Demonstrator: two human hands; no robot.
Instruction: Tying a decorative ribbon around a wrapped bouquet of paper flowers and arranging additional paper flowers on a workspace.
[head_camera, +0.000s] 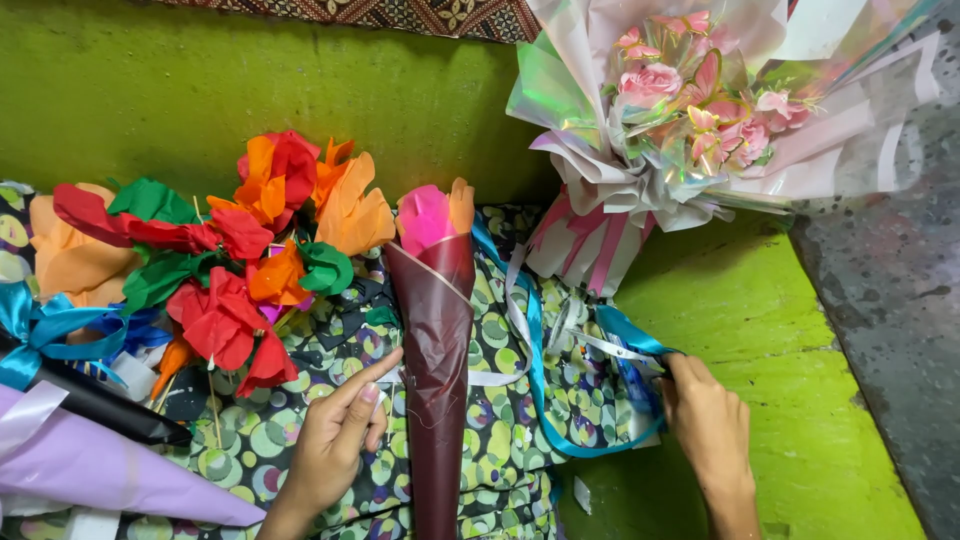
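- Dark maroon glossy paper cone lies in the middle of the cloth, narrow end toward you, wide end away; 1 pink and 1 orange crepe petal poke out of the top.
- Your left hand sits just left of the cone, index finger stretched out with its tip touching the cone's edge, other fingers curled loosely; it grips nothing.
- Your right hand is well right of the cone, fingers closed on the blue satin ribbon near a small blue-and-white pack; exact pinch is hidden by the knuckles.
- That ribbon loops from your right hand back across the cloth and passes behind the cone's top; a white ribbon runs alongside it.
- Left of the cone: a pile of red, orange and green crepe paper flowers on thin sticks.
- Far left: a lilac paper cone, a black cone and a blue bow.
- Upper right: a finished bouquet of pink flowers in pale iridescent wrapping, tied with pink ribbon.
- Surface: dark cloth printed with green circles spread over a bright green floor; green wall behind, grey concrete at the right edge.
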